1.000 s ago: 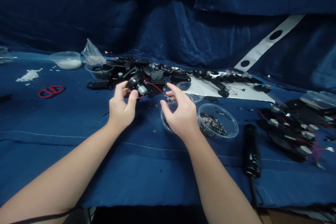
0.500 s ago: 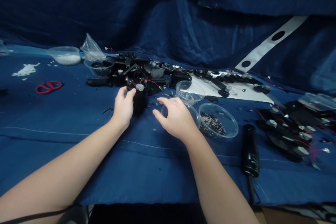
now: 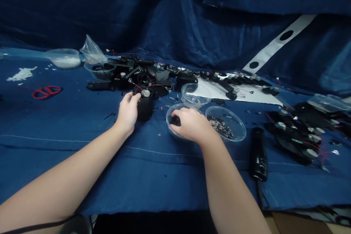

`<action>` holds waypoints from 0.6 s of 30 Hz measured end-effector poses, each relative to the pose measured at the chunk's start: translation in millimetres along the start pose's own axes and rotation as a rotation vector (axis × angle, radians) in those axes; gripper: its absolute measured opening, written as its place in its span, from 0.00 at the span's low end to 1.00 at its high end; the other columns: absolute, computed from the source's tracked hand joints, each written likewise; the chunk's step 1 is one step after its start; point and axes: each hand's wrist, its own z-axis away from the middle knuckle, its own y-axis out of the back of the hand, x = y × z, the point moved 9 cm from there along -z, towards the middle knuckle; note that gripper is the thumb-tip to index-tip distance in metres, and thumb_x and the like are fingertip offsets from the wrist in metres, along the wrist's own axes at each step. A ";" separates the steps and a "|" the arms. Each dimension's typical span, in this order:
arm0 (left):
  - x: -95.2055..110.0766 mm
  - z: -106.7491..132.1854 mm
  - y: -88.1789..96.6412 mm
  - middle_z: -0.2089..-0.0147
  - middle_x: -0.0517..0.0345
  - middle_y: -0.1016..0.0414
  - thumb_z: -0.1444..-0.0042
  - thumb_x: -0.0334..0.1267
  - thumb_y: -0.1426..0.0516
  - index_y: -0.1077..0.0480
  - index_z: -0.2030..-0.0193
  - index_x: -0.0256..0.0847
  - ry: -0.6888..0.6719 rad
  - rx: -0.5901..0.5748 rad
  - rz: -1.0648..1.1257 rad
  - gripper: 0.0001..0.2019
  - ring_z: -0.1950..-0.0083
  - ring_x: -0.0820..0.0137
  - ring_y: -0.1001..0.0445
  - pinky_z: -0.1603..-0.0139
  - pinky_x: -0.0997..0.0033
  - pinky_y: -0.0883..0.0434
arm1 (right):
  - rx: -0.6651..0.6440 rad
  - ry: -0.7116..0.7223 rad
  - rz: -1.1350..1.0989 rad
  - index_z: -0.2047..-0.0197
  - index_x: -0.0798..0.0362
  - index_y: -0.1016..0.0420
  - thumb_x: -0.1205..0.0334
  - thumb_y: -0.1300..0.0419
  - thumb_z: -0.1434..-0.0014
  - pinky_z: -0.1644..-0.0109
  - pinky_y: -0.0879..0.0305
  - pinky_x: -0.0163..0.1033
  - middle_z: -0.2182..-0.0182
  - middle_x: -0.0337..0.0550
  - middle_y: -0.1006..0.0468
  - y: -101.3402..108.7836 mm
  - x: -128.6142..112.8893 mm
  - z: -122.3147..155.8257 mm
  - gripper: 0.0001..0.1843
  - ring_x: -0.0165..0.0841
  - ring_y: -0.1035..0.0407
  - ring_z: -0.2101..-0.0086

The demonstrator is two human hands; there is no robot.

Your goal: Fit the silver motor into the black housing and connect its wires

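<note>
My left hand (image 3: 128, 112) is closed on a black housing (image 3: 145, 108) that stands on the blue cloth. A small silver motor (image 3: 145, 93) with red wires sits at the housing's top. To the right, my right hand (image 3: 190, 122) dips into a clear plastic bowl (image 3: 175, 106) of small black pieces (image 3: 174, 120). Its thumb and forefinger are apart, with dark pieces showing between them; the other fingers are hidden. Beside that bowl stands another clear bowl (image 3: 238, 126) holding black and silver screws (image 3: 221, 126). A third clear bowl (image 3: 196, 95) is behind.
A black electric screwdriver (image 3: 258, 153) lies at the right. Black parts with motors and wires are piled at the back (image 3: 131, 67) and far right (image 3: 298, 135). Red-handled scissors (image 3: 46, 92), a bowl of white material (image 3: 64, 58) and a plastic bag (image 3: 93, 51) are on the left.
My right hand has moved down into the clear bowl of black pieces. The housing in my left hand has tipped more upright, its motor now on top. The view has shifted slightly.
</note>
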 end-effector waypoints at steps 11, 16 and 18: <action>2.6 5.1 -6.8 0.65 0.57 0.24 0.48 0.49 0.35 0.25 0.61 0.41 0.001 -0.049 -0.009 0.15 0.66 0.69 0.28 0.70 0.73 0.34 | -0.159 0.098 -0.070 0.55 0.45 0.19 0.61 0.39 0.40 0.57 0.32 0.42 0.57 0.45 0.17 -14.3 -7.1 -2.6 0.11 0.38 0.24 0.59; 3.3 9.1 -11.1 0.67 0.58 0.25 0.50 0.49 0.34 0.24 0.61 0.41 0.024 -0.090 0.034 0.15 0.68 0.69 0.29 0.71 0.73 0.35 | -0.094 0.051 -0.068 0.60 0.48 0.20 0.55 0.40 0.36 0.59 0.33 0.42 0.61 0.48 0.17 -12.5 -3.0 -5.0 0.09 0.39 0.24 0.60; 4.1 11.6 -12.8 0.69 0.60 0.26 0.51 0.47 0.34 0.24 0.61 0.41 0.041 -0.110 0.073 0.14 0.71 0.70 0.31 0.73 0.73 0.37 | -0.035 0.032 -0.060 0.59 0.49 0.21 0.53 0.42 0.34 0.59 0.33 0.43 0.61 0.48 0.17 -7.3 -2.9 -5.9 0.12 0.41 0.24 0.59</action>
